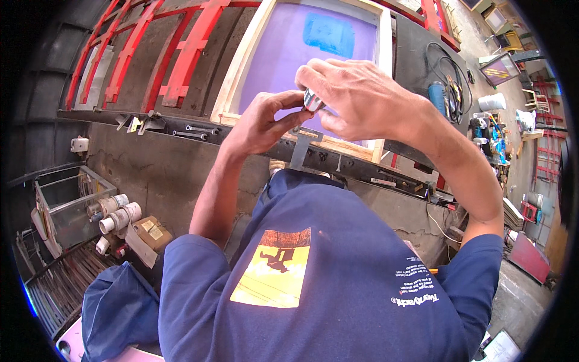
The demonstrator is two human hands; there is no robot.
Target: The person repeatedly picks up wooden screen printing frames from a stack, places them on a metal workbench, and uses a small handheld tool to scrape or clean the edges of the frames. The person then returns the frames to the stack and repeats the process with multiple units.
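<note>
Both my hands meet over the near edge of a wooden-framed screen (240, 60) with purple mesh and a blue patch (329, 35). Between them is a small, short cylinder (312, 101) with white, dark and red markings; its exact kind is unclear. My left hand (260, 123) pinches its left side between thumb and fingers. From the right, my right hand (362, 99) curls over it, thumb and fingers closed around its other side. Just below the hands, a flat grey metal bracket (300, 151) sits at the frame's near edge.
Red metal rails (194, 54) rise at the far left. Wrenches (196, 133) lie on the dark near beam. A coiled black cable (449, 90) and a blue cylinder (436, 98) rest on the dark board at right. White containers (123, 216) stand at lower left.
</note>
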